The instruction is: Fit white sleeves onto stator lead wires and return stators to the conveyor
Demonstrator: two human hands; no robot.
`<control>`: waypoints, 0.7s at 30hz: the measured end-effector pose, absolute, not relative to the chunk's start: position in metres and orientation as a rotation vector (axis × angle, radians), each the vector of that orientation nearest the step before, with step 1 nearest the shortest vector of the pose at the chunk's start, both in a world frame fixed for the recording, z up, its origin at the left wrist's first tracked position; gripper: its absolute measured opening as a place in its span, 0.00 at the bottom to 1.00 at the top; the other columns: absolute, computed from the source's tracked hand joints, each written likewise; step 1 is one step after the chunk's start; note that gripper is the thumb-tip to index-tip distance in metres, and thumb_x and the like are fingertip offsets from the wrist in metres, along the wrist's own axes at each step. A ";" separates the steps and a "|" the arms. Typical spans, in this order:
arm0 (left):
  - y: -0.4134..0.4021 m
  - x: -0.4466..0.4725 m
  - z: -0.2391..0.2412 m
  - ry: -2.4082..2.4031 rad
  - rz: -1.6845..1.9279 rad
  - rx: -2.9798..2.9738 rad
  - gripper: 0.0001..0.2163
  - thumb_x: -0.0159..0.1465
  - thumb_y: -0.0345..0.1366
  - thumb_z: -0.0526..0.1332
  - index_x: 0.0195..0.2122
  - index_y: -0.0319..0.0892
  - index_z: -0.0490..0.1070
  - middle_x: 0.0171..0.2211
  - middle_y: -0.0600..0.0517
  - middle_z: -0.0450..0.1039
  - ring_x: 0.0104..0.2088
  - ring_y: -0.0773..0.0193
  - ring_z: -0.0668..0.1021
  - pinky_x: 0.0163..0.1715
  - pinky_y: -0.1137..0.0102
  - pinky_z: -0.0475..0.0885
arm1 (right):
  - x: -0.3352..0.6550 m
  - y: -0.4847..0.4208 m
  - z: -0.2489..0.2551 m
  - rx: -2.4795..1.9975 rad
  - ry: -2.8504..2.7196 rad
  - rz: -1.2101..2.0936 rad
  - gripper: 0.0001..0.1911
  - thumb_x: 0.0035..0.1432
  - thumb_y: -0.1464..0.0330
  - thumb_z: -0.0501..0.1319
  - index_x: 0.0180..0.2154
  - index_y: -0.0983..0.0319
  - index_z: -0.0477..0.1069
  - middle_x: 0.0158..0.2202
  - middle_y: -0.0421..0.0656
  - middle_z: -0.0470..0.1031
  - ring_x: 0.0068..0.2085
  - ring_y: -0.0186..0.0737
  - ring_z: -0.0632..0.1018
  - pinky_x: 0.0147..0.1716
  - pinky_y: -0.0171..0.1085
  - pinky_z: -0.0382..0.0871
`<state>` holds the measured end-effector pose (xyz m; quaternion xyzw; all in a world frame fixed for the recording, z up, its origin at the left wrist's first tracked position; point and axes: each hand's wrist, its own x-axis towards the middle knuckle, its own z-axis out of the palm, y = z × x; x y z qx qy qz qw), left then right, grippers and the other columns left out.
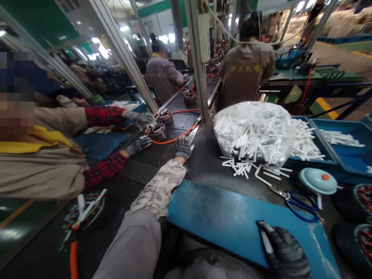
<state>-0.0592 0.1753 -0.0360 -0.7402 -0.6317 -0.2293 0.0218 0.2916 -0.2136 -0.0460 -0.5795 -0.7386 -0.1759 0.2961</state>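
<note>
My left hand (183,148), in a grey striped glove, reaches forward to the edge of the conveyor, fingers stretched out beside an orange cable (174,142). A small pale strip shows at its thumb side; I cannot tell whether the hand touches it. Just beyond is a wound motor stator (157,131), with a co-worker's two gloved hands at it. Low on the right, my right hand (286,248) in a dark glove rests on the blue mat (215,209), its fingers extended and holding nothing visible. Blue-handled scissors (302,205) lie ahead of it, towards the right.
A clear bag of white tubes (252,133) stands behind the mat, with loose tubes (244,167) in front. Blue bins (345,151) and a light-blue lidded container (318,180) are on the right. Another stator (84,213) sits lower left. A metal post (197,62) rises ahead.
</note>
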 end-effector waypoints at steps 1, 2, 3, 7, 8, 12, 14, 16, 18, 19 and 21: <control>0.176 -0.059 -0.038 -1.937 -0.720 -2.305 0.27 0.67 0.38 0.65 0.64 0.28 0.67 0.68 0.29 0.62 0.70 0.44 0.61 0.71 0.45 0.44 | 0.291 -0.213 -0.046 -1.540 -1.955 -0.464 0.15 0.71 0.65 0.54 0.52 0.59 0.76 0.34 0.46 0.78 0.33 0.43 0.77 0.35 0.40 0.71; 0.177 -0.059 -0.039 -1.920 -0.730 -2.315 0.26 0.66 0.37 0.65 0.63 0.29 0.68 0.68 0.31 0.62 0.71 0.45 0.61 0.72 0.47 0.44 | 0.290 -0.213 -0.046 -1.534 -1.952 -0.465 0.15 0.71 0.64 0.54 0.51 0.60 0.76 0.34 0.46 0.78 0.33 0.43 0.77 0.35 0.40 0.71; 0.176 -0.059 -0.040 -1.911 -0.741 -2.316 0.25 0.66 0.37 0.65 0.62 0.30 0.69 0.68 0.31 0.63 0.71 0.46 0.62 0.72 0.48 0.45 | 0.290 -0.212 -0.046 -1.529 -1.954 -0.466 0.15 0.72 0.64 0.54 0.51 0.60 0.76 0.34 0.46 0.78 0.33 0.43 0.77 0.36 0.40 0.71; 0.174 -0.060 -0.040 -1.931 -0.791 -2.283 0.21 0.68 0.37 0.63 0.58 0.30 0.72 0.67 0.30 0.63 0.71 0.48 0.61 0.72 0.49 0.44 | 0.289 -0.212 -0.044 -1.523 -1.975 -0.476 0.15 0.73 0.65 0.53 0.50 0.62 0.76 0.35 0.47 0.78 0.34 0.44 0.77 0.38 0.40 0.70; 0.174 -0.060 -0.039 -1.939 -0.800 -2.276 0.20 0.68 0.37 0.63 0.57 0.30 0.72 0.67 0.30 0.63 0.71 0.49 0.61 0.72 0.50 0.44 | 0.289 -0.212 -0.043 -1.520 -1.978 -0.481 0.15 0.73 0.65 0.53 0.51 0.63 0.76 0.36 0.47 0.78 0.35 0.44 0.77 0.38 0.41 0.70; 0.173 -0.062 -0.033 -2.001 -0.817 -2.227 0.18 0.70 0.37 0.59 0.55 0.30 0.74 0.69 0.32 0.61 0.72 0.50 0.59 0.72 0.51 0.42 | 0.288 -0.211 -0.040 -1.513 -1.981 -0.504 0.16 0.73 0.65 0.52 0.50 0.63 0.75 0.35 0.47 0.78 0.34 0.44 0.76 0.38 0.40 0.70; 0.173 -0.062 -0.029 -2.058 -0.804 -2.183 0.18 0.70 0.37 0.58 0.57 0.30 0.73 0.69 0.32 0.60 0.72 0.50 0.58 0.72 0.50 0.43 | 0.287 -0.211 -0.039 -1.518 -1.977 -0.516 0.16 0.74 0.66 0.52 0.50 0.63 0.76 0.35 0.47 0.78 0.35 0.43 0.76 0.38 0.40 0.70; 0.174 -0.063 -0.026 -2.126 -0.779 -2.131 0.20 0.69 0.37 0.59 0.60 0.33 0.71 0.70 0.34 0.60 0.73 0.48 0.57 0.73 0.48 0.43 | 0.287 -0.211 -0.040 -1.520 -1.972 -0.524 0.15 0.73 0.66 0.52 0.51 0.62 0.75 0.36 0.47 0.78 0.35 0.43 0.76 0.39 0.40 0.70; 0.175 -0.064 -0.023 -2.196 -0.750 -2.074 0.24 0.68 0.39 0.59 0.63 0.36 0.69 0.70 0.35 0.60 0.73 0.45 0.56 0.73 0.45 0.45 | 0.288 -0.212 -0.042 -1.520 -1.964 -0.522 0.14 0.73 0.67 0.53 0.51 0.62 0.75 0.36 0.46 0.78 0.35 0.43 0.76 0.39 0.40 0.70; 0.176 -0.064 -0.022 -2.231 -0.735 -2.046 0.25 0.67 0.40 0.60 0.65 0.37 0.68 0.70 0.36 0.60 0.73 0.43 0.56 0.72 0.43 0.45 | 0.288 -0.213 -0.044 -1.523 -1.960 -0.516 0.14 0.73 0.67 0.53 0.51 0.62 0.75 0.36 0.46 0.78 0.35 0.43 0.76 0.39 0.40 0.70; 0.179 -0.065 -0.020 -2.296 -0.699 -1.997 0.29 0.66 0.43 0.61 0.66 0.39 0.66 0.70 0.36 0.59 0.73 0.40 0.55 0.71 0.40 0.45 | 0.288 -0.214 -0.047 -1.535 -1.959 -0.499 0.14 0.73 0.66 0.53 0.52 0.62 0.74 0.36 0.47 0.77 0.36 0.43 0.76 0.40 0.41 0.70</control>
